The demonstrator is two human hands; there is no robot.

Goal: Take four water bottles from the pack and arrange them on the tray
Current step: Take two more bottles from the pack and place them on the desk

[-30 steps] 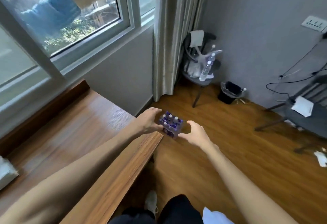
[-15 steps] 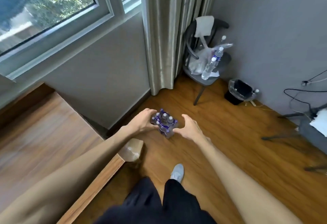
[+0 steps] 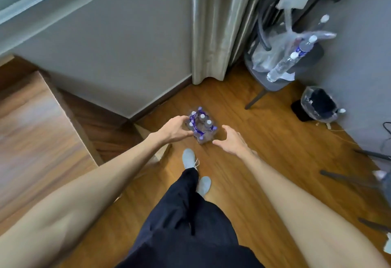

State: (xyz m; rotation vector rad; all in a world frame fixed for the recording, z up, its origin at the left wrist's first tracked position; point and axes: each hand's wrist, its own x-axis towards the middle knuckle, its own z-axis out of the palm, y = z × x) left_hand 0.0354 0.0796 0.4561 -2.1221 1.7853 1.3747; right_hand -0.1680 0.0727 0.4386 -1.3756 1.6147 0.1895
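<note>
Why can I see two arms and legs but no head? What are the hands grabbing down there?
The camera sits on the person's head and looks down, so you see what they see: their own arms, dark trousers and grey shoes. Low on the wooden floor is a plastic-wrapped pack of water bottles. The left hand touches its side; the right hand is open beside it, with a small gap. Neither is lifting it yet. A chair with more bottles stands in the corner.

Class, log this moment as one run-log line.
clear shrink-wrapped water bottle pack: on wooden floor | left hand: touching pack | right hand: open beside it
</note>
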